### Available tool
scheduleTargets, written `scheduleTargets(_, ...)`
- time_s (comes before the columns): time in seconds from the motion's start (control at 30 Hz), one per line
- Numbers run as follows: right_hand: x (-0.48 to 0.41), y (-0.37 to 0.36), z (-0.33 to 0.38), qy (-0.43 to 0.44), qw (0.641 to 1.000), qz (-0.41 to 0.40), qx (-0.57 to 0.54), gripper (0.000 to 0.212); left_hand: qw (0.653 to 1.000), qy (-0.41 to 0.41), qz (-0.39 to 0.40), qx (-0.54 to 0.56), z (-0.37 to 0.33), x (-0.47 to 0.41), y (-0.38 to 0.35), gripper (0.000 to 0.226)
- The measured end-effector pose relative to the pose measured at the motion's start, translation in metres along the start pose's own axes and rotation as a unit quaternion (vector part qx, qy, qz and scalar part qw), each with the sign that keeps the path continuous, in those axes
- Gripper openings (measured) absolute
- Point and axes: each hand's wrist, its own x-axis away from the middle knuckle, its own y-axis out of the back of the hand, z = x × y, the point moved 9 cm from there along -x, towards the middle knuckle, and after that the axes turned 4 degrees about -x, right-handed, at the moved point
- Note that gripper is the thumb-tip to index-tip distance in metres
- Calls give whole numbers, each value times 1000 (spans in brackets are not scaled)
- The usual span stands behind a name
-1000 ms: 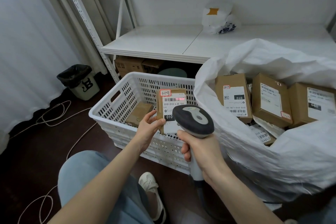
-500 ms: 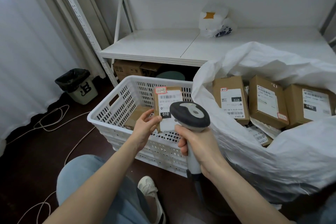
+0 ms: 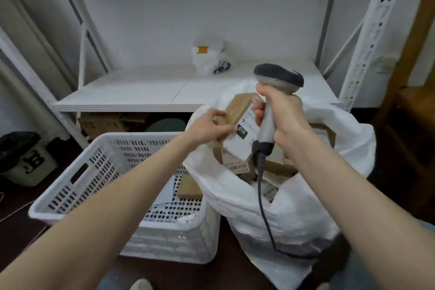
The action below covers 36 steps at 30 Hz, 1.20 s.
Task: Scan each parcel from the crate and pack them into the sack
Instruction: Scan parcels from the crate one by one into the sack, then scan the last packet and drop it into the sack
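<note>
White metal shelf rack (image 3: pixel 141 92), crumpled white plastic bag (image 3: pixel 208 59) on its board. Cardboard boxes (image 3: pixel 101 122) and a teal round object (image 3: pixel 164 125) underneath. Black-lined waste bin (image 3: pixel 26 160) far left on dark floor. Wooden furniture (image 3: pixel 414 113) at right.

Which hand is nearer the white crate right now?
Left. The left hand, holding a parcel, hovers by the crate's far right corner; the right hand grips the scanner farther right, above the sack.

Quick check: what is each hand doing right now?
Left hand: holding a parcel.
Right hand: gripping the scanner.
</note>
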Motion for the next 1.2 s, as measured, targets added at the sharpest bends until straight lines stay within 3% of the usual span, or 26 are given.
scheduleTargets(0.1, -14, 38, 13, 0, 999, -34, 4, 16, 973, -89, 44, -207, -19, -17, -77, 77)
scheduleTargets(0.2, -22, 61, 7, -24, 999, -44, -7, 18, 950, -176, 67, -248, -31, -17, -132, 82)
scheduleTargets(0.33, -26, 70, -7, -50, 997, -52, -8, 17, 943, -222, 123, -217, -45, -5, -156, 42)
scheduleTargets(0.4, -25, 65, -14, -62, 997, -43, -8, 17, 944, -200, 161, -205, -39, 3, -154, 28)
scheduleTargets(0.47, -24, 58, -18, -63, 997, -35, -11, 16, 951, -172, 198, -166, -27, 8, -144, 30)
scheduleTargets(0.53, -21, 48, -20, -59, 998, -24, -2, 15, 962, -152, 185, -130, -20, 6, -116, 33)
scheduleTargets(0.67, -12, 13, -35, -71, 997, 21, 4, 13, 990, -100, -21, -93, -7, 2, -7, 24)
scheduleTargets(0.8, 6, -46, -75, -105, 990, 80, 45, 13, 982, -14, -164, -97, 50, 27, 86, 20)
scheduleTargets(0.93, 21, -110, -147, -151, 971, 145, 113, 15, 977, 113, -128, -131, 145, 50, 112, 19)
scheduleTargets(1.07, 17, -161, -236, -187, 944, 187, 200, 24, 970, 177, -91, -141, 228, 59, 111, 13)
scheduleTargets(1.2, -33, -184, -301, -174, 941, 141, 255, 20, 955, 247, -54, -153, 318, 35, 104, 29)
